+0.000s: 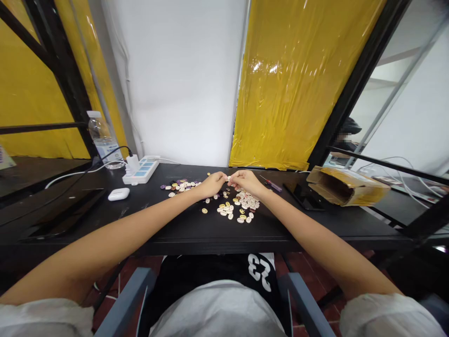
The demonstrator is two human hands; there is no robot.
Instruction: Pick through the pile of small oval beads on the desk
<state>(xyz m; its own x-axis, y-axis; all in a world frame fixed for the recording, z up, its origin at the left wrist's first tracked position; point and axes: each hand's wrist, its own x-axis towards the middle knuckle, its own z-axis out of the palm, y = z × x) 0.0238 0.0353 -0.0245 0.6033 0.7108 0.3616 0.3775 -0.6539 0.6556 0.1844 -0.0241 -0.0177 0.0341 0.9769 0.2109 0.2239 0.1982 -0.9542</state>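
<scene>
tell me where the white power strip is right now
In the head view, the power strip lies on the left side of the black table, just right of the plastic bottle and behind the small white case.

shines glossy and wrinkled on the yellow plastic sheeting (298, 89); looks smooth and matt on the white wall panel (185, 84). gleams as clear plastic on the bottle (100, 128), as hard, polished plastic on the white case (119, 194). shows creased cardboard on the box (351, 189), soft cloth on the sleeve (389, 314), a low sheen on the dark tabletop (196, 229), smooth faces on the small oval pieces (248, 199).
</scene>
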